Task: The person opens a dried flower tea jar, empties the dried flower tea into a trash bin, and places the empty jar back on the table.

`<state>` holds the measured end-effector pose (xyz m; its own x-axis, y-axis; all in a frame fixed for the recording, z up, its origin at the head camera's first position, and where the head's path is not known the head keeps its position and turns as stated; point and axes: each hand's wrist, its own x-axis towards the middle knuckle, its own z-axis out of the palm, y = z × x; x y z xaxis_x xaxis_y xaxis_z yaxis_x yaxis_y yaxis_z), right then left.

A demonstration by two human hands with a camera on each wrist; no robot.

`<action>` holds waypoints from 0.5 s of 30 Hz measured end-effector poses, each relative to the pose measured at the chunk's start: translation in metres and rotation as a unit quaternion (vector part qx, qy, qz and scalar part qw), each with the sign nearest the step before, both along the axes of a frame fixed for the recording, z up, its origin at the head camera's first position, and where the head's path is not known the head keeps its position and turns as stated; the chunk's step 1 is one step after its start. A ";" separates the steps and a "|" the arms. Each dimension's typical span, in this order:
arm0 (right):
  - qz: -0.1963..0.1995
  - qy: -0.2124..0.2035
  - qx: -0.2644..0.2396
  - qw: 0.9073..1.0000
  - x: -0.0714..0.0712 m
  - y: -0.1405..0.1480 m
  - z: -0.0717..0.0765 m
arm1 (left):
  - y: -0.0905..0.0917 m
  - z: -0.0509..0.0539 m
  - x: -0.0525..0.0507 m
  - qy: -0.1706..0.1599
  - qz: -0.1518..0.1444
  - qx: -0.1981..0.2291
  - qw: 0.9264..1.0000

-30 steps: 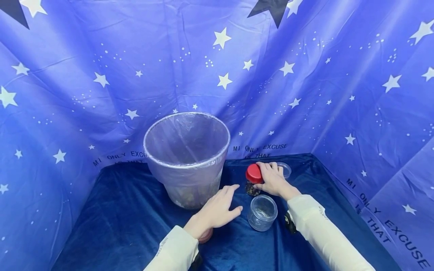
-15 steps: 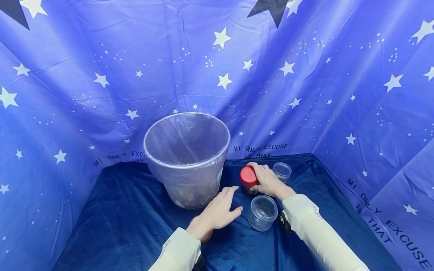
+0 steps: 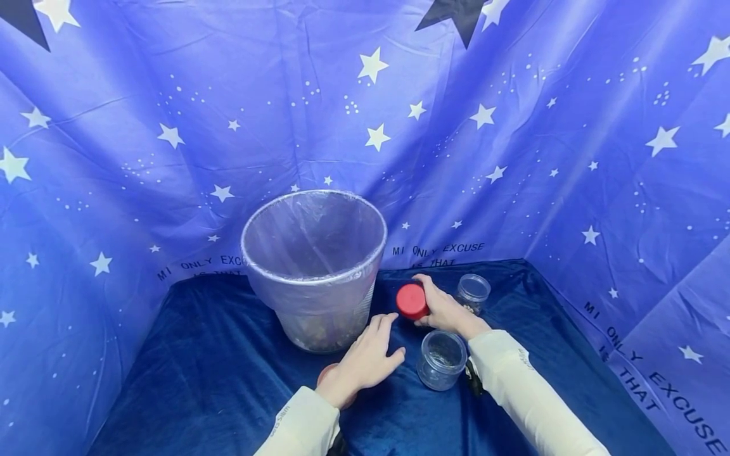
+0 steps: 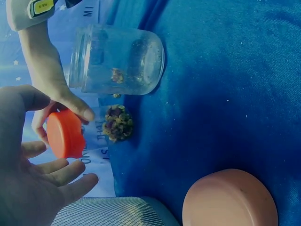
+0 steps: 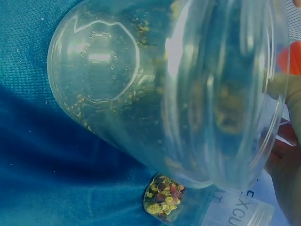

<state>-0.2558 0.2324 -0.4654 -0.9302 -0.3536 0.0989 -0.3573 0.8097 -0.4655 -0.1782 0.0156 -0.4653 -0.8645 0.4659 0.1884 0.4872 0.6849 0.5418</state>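
Note:
In the head view my right hand [image 3: 447, 310] grips a jar by its red lid [image 3: 412, 301]. Dried flower-like bits [image 4: 117, 125] fill the bottom of this jar in the left wrist view; whether its base touches the cloth I cannot tell. My left hand [image 3: 367, 358], fingers extended and thumb apart, hovers beside it and holds nothing. Just in front of my right hand stands an uncapped clear jar [image 3: 441, 360] with only crumbs inside. Behind that hand is another clear jar [image 3: 473, 291], with yellow and reddish dried bits [image 5: 162, 197] in it.
A mesh bin [image 3: 313, 304] lined with a clear plastic bag stands left of the jars. Under my left wrist sits a pinkish round object [image 4: 230, 200], partly hidden. Dark blue cloth [image 3: 199, 380] covers the table, and a starry blue curtain [image 3: 319, 95] hangs behind.
My right hand has moved the red-lidded jar leftward and slightly nearer, its lid now turned more toward me. The rear jar has come into fuller view. My left hand has barely shifted.

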 end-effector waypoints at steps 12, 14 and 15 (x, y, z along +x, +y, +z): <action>0.006 -0.034 -0.009 0.999 -0.004 0.003 -0.006 | 0.000 0.005 -0.004 0.016 -0.009 0.001 1.000; 0.017 -0.055 -0.017 0.998 -0.005 0.002 -0.006 | 0.000 0.006 -0.005 0.022 -0.001 0.000 1.000; 0.022 -0.062 -0.020 0.998 -0.005 0.001 -0.007 | 0.001 0.006 -0.006 0.025 0.005 -0.003 1.000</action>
<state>-0.2603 0.2339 -0.4720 -0.9199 -0.3922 -0.0011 -0.3296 0.7746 -0.5398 -0.1839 0.0161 -0.4595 -0.8593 0.4579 0.2278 0.5056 0.6937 0.5129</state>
